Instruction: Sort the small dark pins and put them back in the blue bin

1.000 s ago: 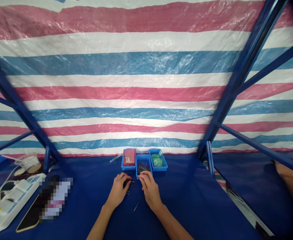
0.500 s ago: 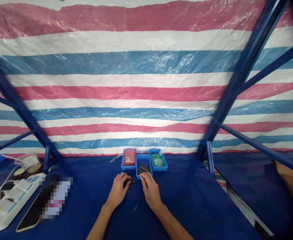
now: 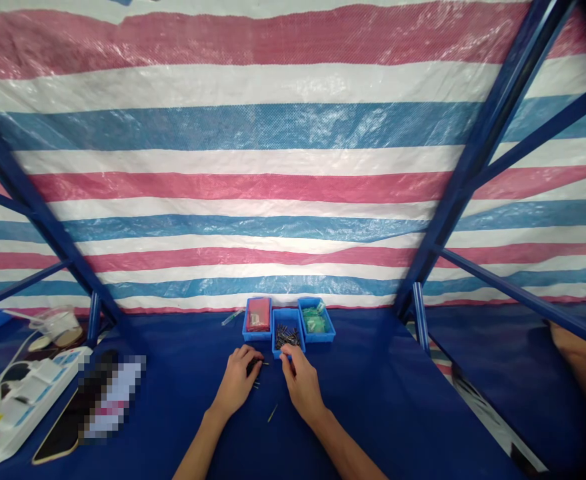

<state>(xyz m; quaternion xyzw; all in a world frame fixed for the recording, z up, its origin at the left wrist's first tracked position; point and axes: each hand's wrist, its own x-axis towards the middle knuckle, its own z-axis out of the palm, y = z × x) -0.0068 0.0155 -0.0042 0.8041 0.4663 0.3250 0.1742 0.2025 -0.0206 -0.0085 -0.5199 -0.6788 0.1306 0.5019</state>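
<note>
My left hand (image 3: 239,377) rests on the blue table, its fingers curled round several thin metal bits whose ends poke out beside the thumb and below. At the front edge of the middle blue bin (image 3: 275,351), my right hand (image 3: 301,385) has thumb and forefinger close together; whatever is between them is too small to make out. Inside that bin lies a heap of dark, slim metal bits (image 3: 286,334). A single thin metal bit (image 3: 273,413) lies on the table between my forearms.
Behind stand a blue bin with red packets (image 3: 259,315) and another with green packets (image 3: 315,321). A clear narrow tube (image 3: 233,317) lies to their left. At left are a power strip (image 3: 37,400) and a phone (image 3: 63,427). Another person's arm (image 3: 580,357) shows far right.
My right hand's fingers have drawn slightly up and back at the middle bin's front edge. My left hand stays in place.
</note>
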